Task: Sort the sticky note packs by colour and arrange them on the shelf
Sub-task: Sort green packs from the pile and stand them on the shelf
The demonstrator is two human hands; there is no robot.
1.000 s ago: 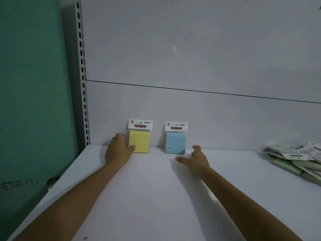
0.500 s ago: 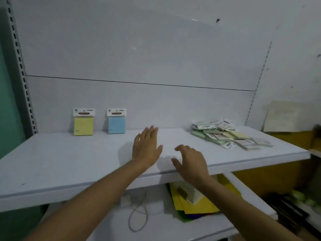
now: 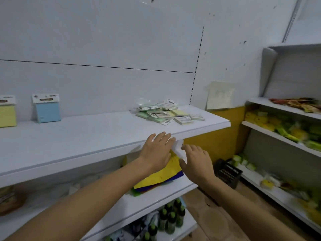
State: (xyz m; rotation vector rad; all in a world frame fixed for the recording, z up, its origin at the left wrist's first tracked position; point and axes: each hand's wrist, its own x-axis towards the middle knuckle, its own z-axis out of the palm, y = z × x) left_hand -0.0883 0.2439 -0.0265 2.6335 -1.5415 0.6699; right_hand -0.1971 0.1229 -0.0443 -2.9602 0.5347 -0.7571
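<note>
A yellow sticky note pack (image 3: 7,113) and a blue sticky note pack (image 3: 46,110) stand upright against the back wall at the far left of the white shelf (image 3: 78,134). A loose pile of green and pale yellow packs (image 3: 166,113) lies flat at the shelf's right end. My left hand (image 3: 156,150) is empty, fingers spread, hovering at the shelf's front edge below the pile. My right hand (image 3: 196,160) is also empty and spread, just right of it, in front of the shelf edge.
Under the shelf, coloured paper sheets (image 3: 159,174) lie on a lower shelf, with green-capped bottles (image 3: 170,218) below that. A black crate (image 3: 227,173) sits on the floor. Another rack (image 3: 286,136) with yellow and green goods stands on the right. A paper note (image 3: 219,95) hangs on the wall.
Both hands left the upright yellow and blue packs and swung right along the shelf front toward the pile. My view turned right with them.
</note>
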